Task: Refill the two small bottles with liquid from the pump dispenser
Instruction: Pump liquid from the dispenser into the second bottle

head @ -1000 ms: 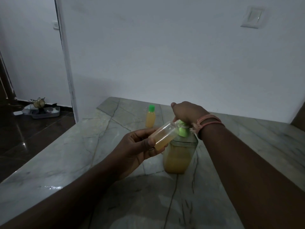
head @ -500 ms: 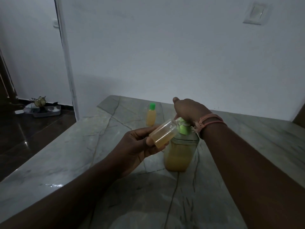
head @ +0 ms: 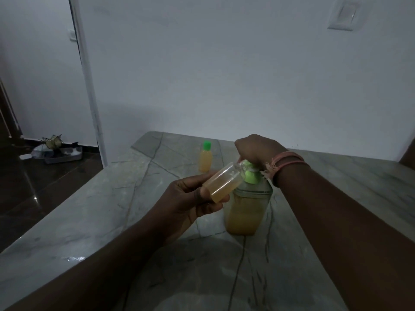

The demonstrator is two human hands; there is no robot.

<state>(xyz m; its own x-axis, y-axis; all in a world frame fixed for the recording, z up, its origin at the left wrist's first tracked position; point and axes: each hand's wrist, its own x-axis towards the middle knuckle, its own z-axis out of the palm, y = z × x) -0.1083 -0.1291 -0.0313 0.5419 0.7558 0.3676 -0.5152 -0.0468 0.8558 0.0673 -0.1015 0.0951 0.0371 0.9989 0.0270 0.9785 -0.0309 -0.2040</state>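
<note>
Two small bottles noted. Your left hand grips the uncapped bottle, tilted, part full, its mouth at the green nozzle of the pump dispenser. Your right hand rests curled on the pump head. The capped bottle stands behind on the marble counter.

Glossy veined marble counter

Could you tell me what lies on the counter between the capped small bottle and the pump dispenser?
In the head view, nothing stands there: bare marble counter separates the capped bottle from the dispenser.
</note>
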